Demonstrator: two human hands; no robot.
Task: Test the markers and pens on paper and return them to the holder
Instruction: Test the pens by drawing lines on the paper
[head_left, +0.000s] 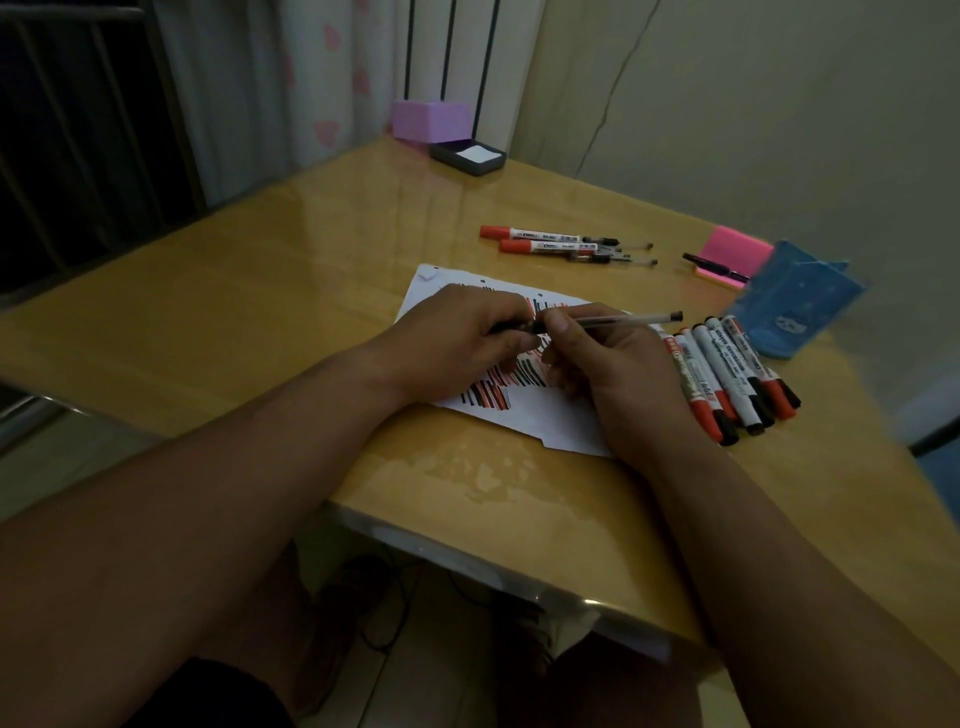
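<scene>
Two hands share one clear pen (623, 318): the right hand (613, 374) pinches the barrel while the left hand (467, 338) grips the dark cap end (likely uncapping or recapping), directly over the scribbled paper (545, 423). Markers (727, 374) lie beside the blue holder (795, 306), within reach for return.

The room was dim. A glossy yellow-wood table (260, 312) lay under the fingers (498, 306), faint light glinting on its top. Far beyond them hung a pale curtain (311, 78) with pink spots, and far to their left stood dark bars (78, 130). A plain pale wall (779, 104) rose beyond and to their right. Pale floor (415, 675) showed below the table's near edge.
</scene>
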